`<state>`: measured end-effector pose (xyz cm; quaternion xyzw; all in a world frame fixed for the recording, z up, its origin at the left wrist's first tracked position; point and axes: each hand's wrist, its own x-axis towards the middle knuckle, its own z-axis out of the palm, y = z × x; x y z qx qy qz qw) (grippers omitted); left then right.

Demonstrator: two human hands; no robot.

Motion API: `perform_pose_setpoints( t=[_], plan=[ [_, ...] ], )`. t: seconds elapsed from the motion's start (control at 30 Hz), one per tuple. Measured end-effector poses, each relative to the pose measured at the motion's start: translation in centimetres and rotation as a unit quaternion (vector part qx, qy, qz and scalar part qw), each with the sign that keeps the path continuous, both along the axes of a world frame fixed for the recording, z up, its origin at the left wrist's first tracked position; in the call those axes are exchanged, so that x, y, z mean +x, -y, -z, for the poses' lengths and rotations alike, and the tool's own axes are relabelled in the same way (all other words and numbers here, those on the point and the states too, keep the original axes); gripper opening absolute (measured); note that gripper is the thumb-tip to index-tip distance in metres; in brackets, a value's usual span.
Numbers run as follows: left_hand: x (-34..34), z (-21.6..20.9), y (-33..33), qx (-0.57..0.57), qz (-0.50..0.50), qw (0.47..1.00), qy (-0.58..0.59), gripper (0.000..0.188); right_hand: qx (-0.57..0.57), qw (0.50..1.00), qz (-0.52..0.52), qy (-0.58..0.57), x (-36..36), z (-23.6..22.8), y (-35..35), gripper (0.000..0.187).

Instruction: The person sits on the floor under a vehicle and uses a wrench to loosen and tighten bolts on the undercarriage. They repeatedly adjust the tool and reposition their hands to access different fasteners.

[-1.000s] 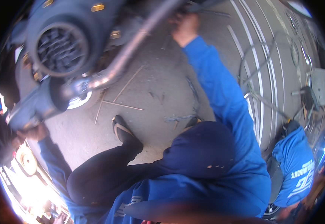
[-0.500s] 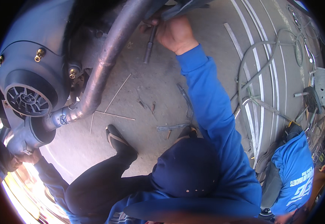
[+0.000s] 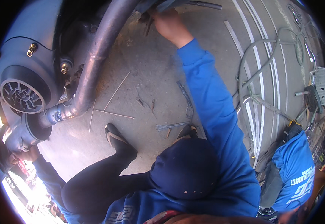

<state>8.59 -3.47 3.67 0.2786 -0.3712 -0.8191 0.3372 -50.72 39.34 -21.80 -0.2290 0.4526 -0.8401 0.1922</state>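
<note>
Neither of my own hands can be made out. A blurred brown shape with a red plaid band (image 3: 164, 216) sits at the lower edge; whose it is I cannot tell. Before me squats a co-worker in a navy cap (image 3: 185, 168) and blue top. The co-worker's right hand (image 3: 170, 26) is closed around a dark rod-like tool (image 3: 147, 27) near the upper edge. Their left hand (image 3: 30, 154) touches the muffler-like canister (image 3: 28, 130). Another hand (image 3: 11, 158), its owner unclear, is beside it. A bent metal exhaust pipe (image 3: 91, 71) runs up from the canister.
A dark machine housing with a round vent (image 3: 22, 95) fills the upper left. Thin rods (image 3: 116, 91) and scraps lie on the concrete. Right are long metal strips (image 3: 257, 74), a hose (image 3: 244, 74), a perforated plate (image 3: 324, 86) and another person in blue (image 3: 295, 171).
The co-worker's right hand has shifted slightly up and left, and less of the tool's hanging end shows. The machine and pipe sit farther left in view. The blurred lower-edge shape has changed.
</note>
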Motion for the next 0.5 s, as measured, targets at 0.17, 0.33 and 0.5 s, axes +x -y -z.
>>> perform_pose_setpoints(
  t=[0.17, 0.33, 0.5],
  plan=[
    [-1.8, 1.0, -2.0, 0.015, 0.074, 0.996, -0.055, 0.086, -0.136, 0.959, -0.160, 0.189, 0.1, -2.1, -1.4, 0.023],
    [-2.3, 0.9, -2.5, 0.000, -0.030, 0.998, -0.056, 0.086, -0.207, 0.875, -0.166, 0.405, 1.3, -2.1, -0.7, 0.027],
    [-2.1, 0.8, -2.7, -0.004, -0.062, 0.997, -0.055, 0.086, -0.184, 0.911, -0.152, 0.338, 1.1, -0.4, 0.2, 0.024]
  ],
)
